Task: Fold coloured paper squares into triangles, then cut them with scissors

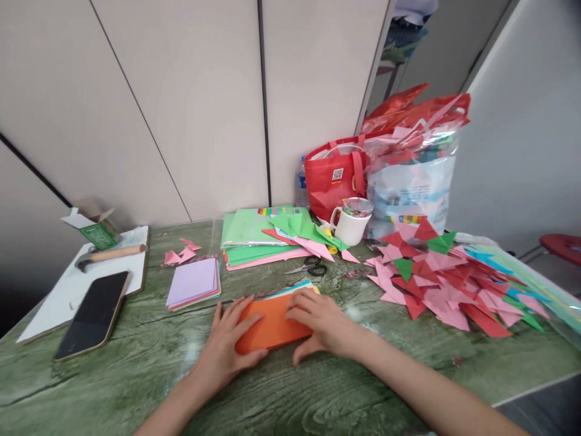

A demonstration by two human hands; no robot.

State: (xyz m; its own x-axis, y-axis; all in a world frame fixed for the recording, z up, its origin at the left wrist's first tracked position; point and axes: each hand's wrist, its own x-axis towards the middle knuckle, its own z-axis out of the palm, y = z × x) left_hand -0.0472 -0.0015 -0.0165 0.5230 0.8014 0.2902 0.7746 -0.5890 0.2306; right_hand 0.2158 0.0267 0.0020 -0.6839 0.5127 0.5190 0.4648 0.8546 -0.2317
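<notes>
A sheet of orange paper [275, 321], apparently folded into a long strip, lies on the table in front of me. Under its far edge, blue, white and yellow sheets [313, 287] peek out. My left hand [231, 336] rests over the left end of the orange paper, fingers spread and thumb at the near edge. Over the right end, my right hand [320, 324] has slightly bent fingertips touching the top, its thumb apart near the front edge. Left of my hands sits a stack of square paper [193, 283], lilac on top. Black-handled scissors [314, 266] lie just beyond the paper.
Folded pink, red and green paper pieces [440, 278] are heaped at right. Behind stand a white mug [351, 227], a red bag [329, 181] and a filled plastic bag [411, 188]. Coloured sheets [245, 227] lie at back; a phone [94, 315] and hammer [109, 255] at left.
</notes>
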